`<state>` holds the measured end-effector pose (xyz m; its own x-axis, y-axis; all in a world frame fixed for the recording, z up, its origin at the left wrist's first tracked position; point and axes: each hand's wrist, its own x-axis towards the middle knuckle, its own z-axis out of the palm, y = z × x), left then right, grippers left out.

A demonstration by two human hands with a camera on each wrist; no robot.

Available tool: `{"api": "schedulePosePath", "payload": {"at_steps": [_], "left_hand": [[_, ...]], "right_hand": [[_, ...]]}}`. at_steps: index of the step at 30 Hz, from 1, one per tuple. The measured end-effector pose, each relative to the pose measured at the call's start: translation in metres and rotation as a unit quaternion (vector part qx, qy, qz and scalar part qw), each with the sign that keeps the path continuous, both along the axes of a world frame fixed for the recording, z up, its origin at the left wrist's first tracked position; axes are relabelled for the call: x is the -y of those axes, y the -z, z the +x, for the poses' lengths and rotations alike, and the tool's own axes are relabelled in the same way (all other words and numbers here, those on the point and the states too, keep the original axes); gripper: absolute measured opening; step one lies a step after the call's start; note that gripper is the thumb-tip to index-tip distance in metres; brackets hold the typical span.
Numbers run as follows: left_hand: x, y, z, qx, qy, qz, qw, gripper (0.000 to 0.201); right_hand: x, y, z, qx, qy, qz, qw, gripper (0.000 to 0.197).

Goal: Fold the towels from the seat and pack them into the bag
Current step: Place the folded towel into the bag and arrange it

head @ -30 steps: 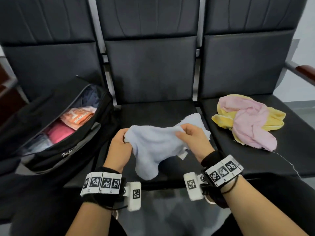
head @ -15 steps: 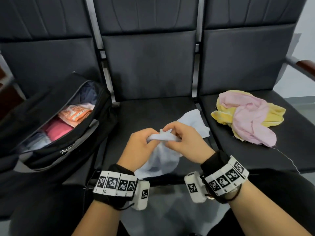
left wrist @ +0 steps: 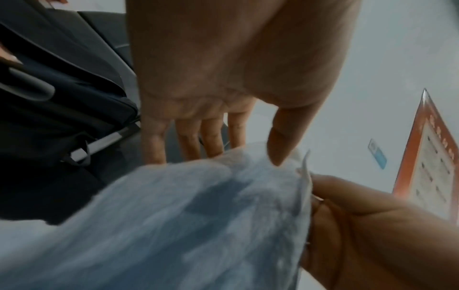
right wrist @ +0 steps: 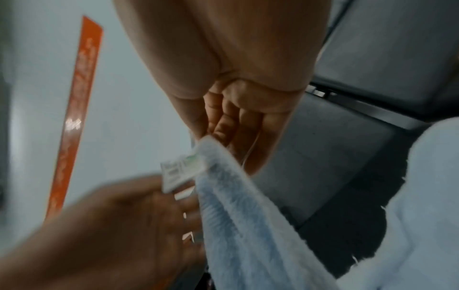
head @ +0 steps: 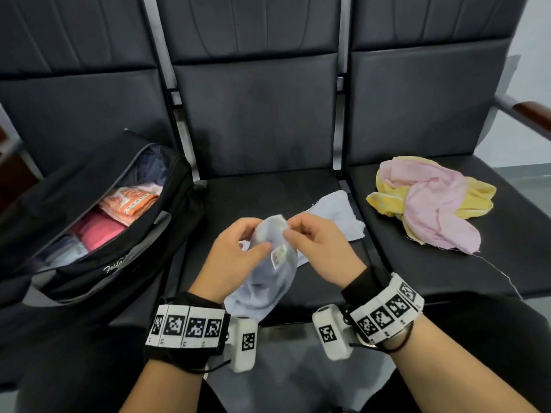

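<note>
blue towel (head: 264,289) between hands | left hand (head: 232,259) pinches top | right hand (head: 322,248) pinches labelled edge

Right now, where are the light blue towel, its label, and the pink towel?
light blue towel (head: 265,293), head view, on the hanging lower fold.
label (head: 278,257), head view, on the middle of the white tag at the towel's edge.
pink towel (head: 432,210), head view, on its bunched middle.
</note>
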<state>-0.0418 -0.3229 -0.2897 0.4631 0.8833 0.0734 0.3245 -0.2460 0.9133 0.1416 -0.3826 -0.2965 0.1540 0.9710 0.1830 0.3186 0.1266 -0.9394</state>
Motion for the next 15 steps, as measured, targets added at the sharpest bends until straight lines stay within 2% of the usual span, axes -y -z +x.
{"api": "schedulePosePath", "payload": {"at_steps": [2,6,9,12,14,15], "left_hand": [[0.002,-0.008,0.005,0.01,0.037,0.015,0.999,0.026],[-0.003,-0.014,0.009,-0.033,0.056,0.074,0.995,0.01],[-0.007,-0.013,0.004,-0.044,0.025,0.12,0.991,0.017],[-0.009,-0.013,-0.001,-0.049,0.003,0.122,0.991,0.021],[-0.01,-0.014,-0.005,-0.029,-0.028,0.125,0.991,0.019],[-0.011,-0.017,-0.008,-0.012,-0.047,0.131,0.99,0.018]], "right_hand": [[0.0,0.001,-0.005,0.043,-0.016,0.004,0.999,0.007],[0.001,0.006,-0.012,0.069,-0.031,0.011,0.997,0.013],[0.001,0.012,-0.016,0.051,-0.024,-0.004,0.998,0.01],[0.002,0.021,-0.02,0.017,-0.039,-0.037,0.998,0.008],[0.002,0.029,-0.023,0.032,-0.067,-0.055,0.996,0.005],[0.002,0.034,-0.025,0.059,-0.082,-0.062,0.993,0.013]]}}
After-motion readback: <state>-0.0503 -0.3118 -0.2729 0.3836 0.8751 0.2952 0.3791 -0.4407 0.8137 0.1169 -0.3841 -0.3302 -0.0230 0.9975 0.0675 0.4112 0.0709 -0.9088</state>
